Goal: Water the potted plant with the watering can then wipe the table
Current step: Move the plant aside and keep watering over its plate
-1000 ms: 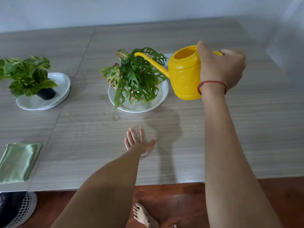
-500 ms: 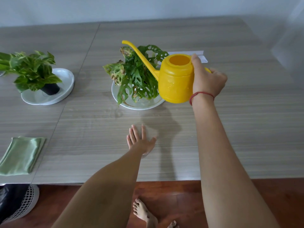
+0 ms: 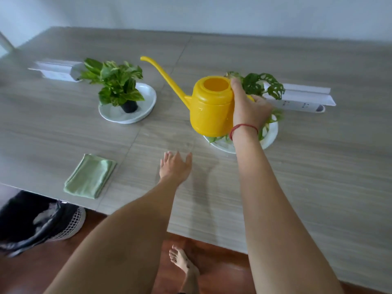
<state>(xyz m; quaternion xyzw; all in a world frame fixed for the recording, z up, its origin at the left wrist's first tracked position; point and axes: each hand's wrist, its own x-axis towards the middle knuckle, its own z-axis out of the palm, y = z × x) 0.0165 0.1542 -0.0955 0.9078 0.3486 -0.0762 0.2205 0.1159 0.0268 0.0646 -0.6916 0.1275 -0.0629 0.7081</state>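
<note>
Behind the yellow watering can [image 3: 210, 111] gripped by the right hand [image 3: 247, 107], the holey-leaved plant [image 3: 261, 83] is mostly hidden.

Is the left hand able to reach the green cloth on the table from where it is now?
Probably yes. The left hand rests open on the table, and the folded green cloth lies to its left near the table edge, with only bare tabletop between them.
</note>
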